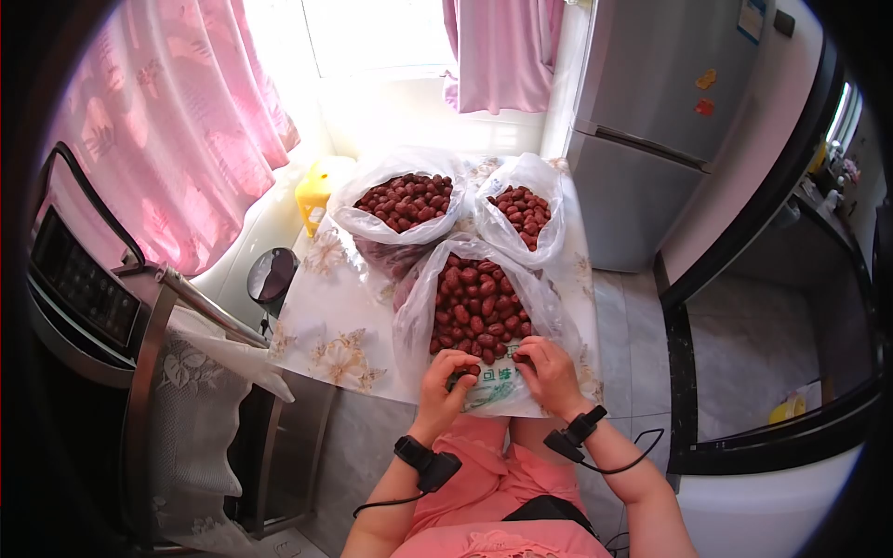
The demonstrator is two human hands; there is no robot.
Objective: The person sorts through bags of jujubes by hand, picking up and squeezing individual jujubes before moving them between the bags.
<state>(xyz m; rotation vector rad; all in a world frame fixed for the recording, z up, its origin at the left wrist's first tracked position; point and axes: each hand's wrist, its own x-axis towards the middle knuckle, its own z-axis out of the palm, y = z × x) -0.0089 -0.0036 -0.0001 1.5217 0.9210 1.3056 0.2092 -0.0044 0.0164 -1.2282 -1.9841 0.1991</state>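
Note:
In the head view, my left hand [445, 383] is closed at the near edge of the front plastic bag [416, 312], with a red date [473, 369] at its fingertips. A small dark object [455, 379] shows against that palm, too small to make out. My right hand [553, 374] is bent in a pinch over the bag's near right side, and a bit of dark red, seemingly a date [519, 357], shows at its fingertips. Between and beyond both hands, the open bag is full of dried red dates [476, 302]. Green print marks its near flap.
Two more open bags of dates, a left one [344, 200] and a right one [549, 177], stand behind on the flowered tablecloth [316, 321]. A yellow stool [312, 191] is beyond the table. A grey fridge [642, 139] stands right, an appliance with a dark panel [79, 270] left.

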